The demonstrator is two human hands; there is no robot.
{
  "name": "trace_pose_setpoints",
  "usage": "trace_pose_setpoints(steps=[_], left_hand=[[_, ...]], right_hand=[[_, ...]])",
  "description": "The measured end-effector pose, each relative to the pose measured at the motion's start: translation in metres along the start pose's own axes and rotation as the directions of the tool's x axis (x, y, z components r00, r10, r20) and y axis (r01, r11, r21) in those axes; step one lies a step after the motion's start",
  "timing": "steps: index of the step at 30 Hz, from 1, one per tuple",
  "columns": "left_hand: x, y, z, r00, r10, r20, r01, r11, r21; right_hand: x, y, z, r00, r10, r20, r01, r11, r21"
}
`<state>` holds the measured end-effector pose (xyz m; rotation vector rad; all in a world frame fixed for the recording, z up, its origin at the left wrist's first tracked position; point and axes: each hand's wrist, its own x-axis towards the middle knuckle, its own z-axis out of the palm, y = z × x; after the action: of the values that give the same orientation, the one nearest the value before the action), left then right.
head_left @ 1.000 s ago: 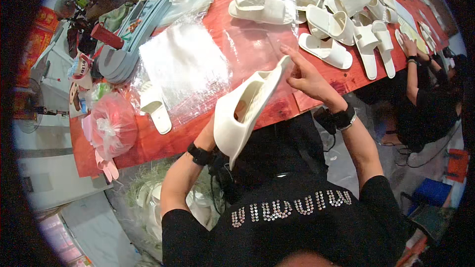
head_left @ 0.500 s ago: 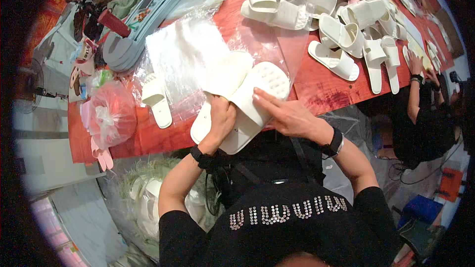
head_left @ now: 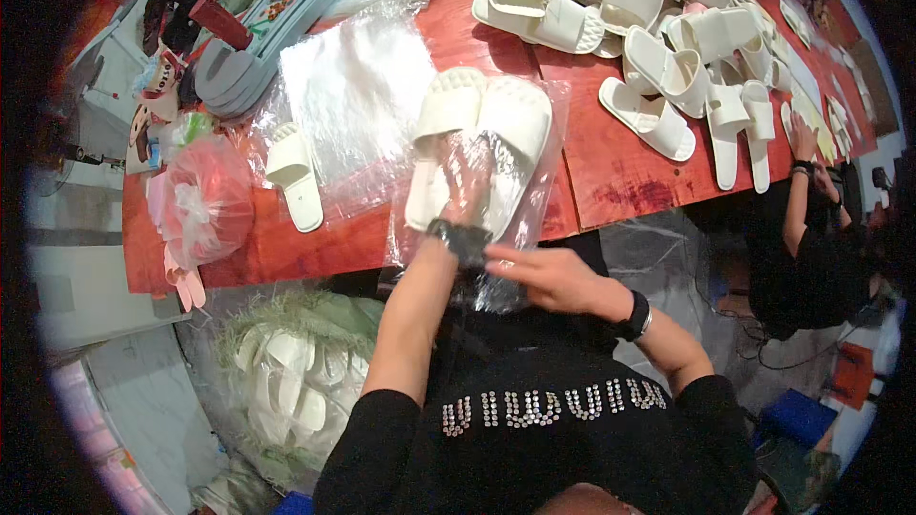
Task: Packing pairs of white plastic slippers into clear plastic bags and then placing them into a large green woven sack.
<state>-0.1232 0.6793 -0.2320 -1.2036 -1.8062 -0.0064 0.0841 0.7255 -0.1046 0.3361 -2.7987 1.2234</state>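
Observation:
A pair of cream-white slippers (head_left: pixel 515 124) lies side by side inside a clear plastic bag (head_left: pixel 555 148) at the table's near edge. My left hand (head_left: pixel 468 172) reaches into the bag up to the wrist and grips the slippers between their straps; its fingertips are partly hidden by film and straps. My right hand (head_left: pixel 558 278) is beside my left wrist at the bag's mouth, fingers stretched out. Left of the bag, a single white slipper (head_left: pixel 296 181) rests on a stack of flat clear bags (head_left: pixel 353 86).
A large heap of white slippers (head_left: pixel 630 0) covers the far right of the red table (head_left: pixel 611 176). Grey trays (head_left: pixel 234 76), a red cup (head_left: pixel 219 21) and a knotted pink bag (head_left: pixel 205 200) stand left. A sack of slippers (head_left: pixel 296 381) sits below. Another person's hand (head_left: pixel 803 141) works at right.
The slippers went from being held bare above the bags to lying within a clear bag. My left hand is now inside it; my right hand left the slippers and came down toward my left wrist.

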Motion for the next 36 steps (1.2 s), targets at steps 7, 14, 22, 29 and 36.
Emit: trace_pose_setpoints(steps=[7,14,22,29,36], left_hand=[[0.005,0.031,-0.052,0.612,-0.227,0.757,0.781,0.323,-0.535],[-0.013,0.059,-0.093,0.725,0.204,0.658,0.398,0.656,-0.641],[-0.018,0.022,-0.105,0.642,-0.042,0.766,0.583,0.676,-0.451],[-0.042,0.008,-0.074,0.74,-0.118,0.662,0.622,0.494,-0.607],[-0.02,0.016,-0.093,0.646,-0.003,0.763,0.606,0.609,-0.511]], right_hand=[[-0.058,0.026,0.01,0.959,0.21,-0.191,-0.244,0.953,-0.179],[-0.058,0.03,0.025,0.922,0.222,-0.316,-0.266,0.959,-0.103],[-0.084,0.034,0.017,0.825,0.366,-0.431,-0.423,0.905,-0.041],[-0.081,0.04,0.007,0.829,0.319,-0.459,-0.429,0.89,-0.154],[-0.102,0.053,0.002,0.787,0.365,-0.497,-0.509,0.84,-0.188]])
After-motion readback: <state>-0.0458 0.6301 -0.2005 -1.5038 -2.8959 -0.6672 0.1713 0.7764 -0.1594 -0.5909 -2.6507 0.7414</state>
